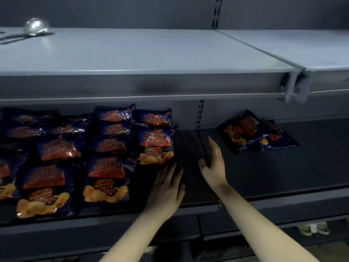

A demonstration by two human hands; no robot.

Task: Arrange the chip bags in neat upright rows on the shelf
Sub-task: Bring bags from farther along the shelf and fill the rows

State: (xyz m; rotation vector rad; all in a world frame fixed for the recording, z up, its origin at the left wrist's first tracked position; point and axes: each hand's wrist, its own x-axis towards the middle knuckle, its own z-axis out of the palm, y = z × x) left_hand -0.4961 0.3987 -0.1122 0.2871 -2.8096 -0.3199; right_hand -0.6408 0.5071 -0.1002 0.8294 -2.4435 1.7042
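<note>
The shelf (283, 167) across the middle of the frame was mostly stocked. At the left and centre you had the rows of chip bags (105, 148) leaning back one behind another, fronts outward, though the rightmost row looked shorter than its neighbours. Two loose bags (251, 133) lay flat and askew at centre right, well apart from the rows, so I judge those were what was left to place. Your left grip (166, 188) was released, fingers straight, just beside the last row. Your right grip (214, 163) was likewise released, holding nothing, over the bare gap.
</note>
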